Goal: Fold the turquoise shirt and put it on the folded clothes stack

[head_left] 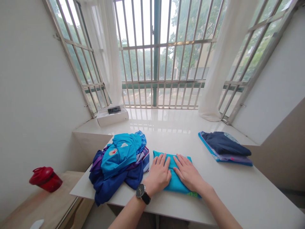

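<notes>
The left hand (158, 175) and right hand (188, 173) are spread flat, pressed down side by side on a folded teal garment (172, 162), its long axis seemingly laid crosswise on the white table (228, 187); a heaped pile of blue clothes (119, 165) is placed just beside the left hand

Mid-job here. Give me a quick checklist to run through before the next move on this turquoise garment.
1. Left hand flat on the folded turquoise garment: ok.
2. Right hand flat on the garment: ok.
3. Near end lying neat: not ok, a green-printed edge sticks out.
4. Garment apart from the pile of blue clothes: cannot tell, they sit very close.
5. Folded stack apart from the garment: ok.
</notes>
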A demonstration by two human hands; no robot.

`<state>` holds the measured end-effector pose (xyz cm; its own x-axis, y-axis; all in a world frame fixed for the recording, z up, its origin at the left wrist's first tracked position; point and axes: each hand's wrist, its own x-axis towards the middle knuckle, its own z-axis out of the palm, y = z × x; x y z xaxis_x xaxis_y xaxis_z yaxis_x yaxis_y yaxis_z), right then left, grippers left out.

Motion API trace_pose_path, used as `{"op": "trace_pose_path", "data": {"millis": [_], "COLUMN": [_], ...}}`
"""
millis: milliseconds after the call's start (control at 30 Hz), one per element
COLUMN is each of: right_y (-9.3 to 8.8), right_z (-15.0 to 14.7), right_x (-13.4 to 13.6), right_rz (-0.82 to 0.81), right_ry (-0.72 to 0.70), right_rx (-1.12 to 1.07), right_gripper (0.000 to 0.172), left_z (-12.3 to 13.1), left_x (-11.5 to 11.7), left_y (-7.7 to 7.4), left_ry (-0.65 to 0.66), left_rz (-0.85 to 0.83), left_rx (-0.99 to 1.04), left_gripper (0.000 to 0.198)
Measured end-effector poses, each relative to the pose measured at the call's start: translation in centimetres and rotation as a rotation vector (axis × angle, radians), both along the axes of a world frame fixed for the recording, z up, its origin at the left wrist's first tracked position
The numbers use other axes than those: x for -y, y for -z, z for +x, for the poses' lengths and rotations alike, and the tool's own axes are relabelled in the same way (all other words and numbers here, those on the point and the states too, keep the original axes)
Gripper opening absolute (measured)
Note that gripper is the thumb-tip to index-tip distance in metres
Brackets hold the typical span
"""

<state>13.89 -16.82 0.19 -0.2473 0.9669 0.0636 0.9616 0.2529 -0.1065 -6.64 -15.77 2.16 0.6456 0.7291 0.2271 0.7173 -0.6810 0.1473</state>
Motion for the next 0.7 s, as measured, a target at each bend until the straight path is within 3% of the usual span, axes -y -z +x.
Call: {"op": "trace_pose_path", "data": {"millis": [100, 300, 567, 700], "right_y": [-0.2, -0.2, -0.1, 0.1], "right_z": [-0.2, -0.6, -1.0, -0.8], "right_x": [0.2, 0.7, 2.5, 4.2], "right_rz": [-0.005, 0.004, 0.051, 0.061], "right_ry": [0.026, 0.148, 0.349, 0.310], "right_rx": [0.012, -0.017, -0.043, -0.165], "right_gripper": [0.063, 0.064, 0.062, 0.062], "left_z": [-0.2, -0.1, 0.9, 0.6], "left_x": [-0.8, -2.8, -4.0, -5.0], "left_y": [0.8, 1.7, 0.5, -0.5], "left_ry": [-0.005, 0.104, 0.287, 0.329], "left_rz": [-0.003, 0.013, 0.003, 0.025], "left_rx": [-0.027, -0.062, -0.029, -0.004], "left_gripper": [0.059, 0.055, 0.050, 0.044]}}
